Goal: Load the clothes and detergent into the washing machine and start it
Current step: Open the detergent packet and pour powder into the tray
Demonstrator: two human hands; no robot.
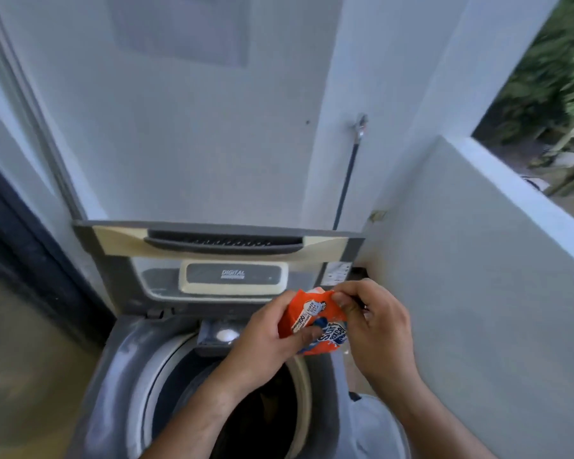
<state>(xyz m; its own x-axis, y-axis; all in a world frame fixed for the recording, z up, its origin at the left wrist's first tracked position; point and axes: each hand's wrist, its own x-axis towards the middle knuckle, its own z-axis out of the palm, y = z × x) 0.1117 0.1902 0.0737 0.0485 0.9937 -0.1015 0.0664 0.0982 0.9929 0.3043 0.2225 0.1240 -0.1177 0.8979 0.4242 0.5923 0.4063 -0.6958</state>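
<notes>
Soap packet [307, 314], gripped by left hand [269, 342] and pinched at its top by right hand [376, 326], hangs over the back edge of the washing machine [130, 376].

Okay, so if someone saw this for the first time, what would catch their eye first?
The orange detergent packet stands out at the centre of the view. The left hand grips its body and the right hand pinches its top edge. Directly below is the grey washing machine, its dark drum open and its lid raised upright at the back.
</notes>
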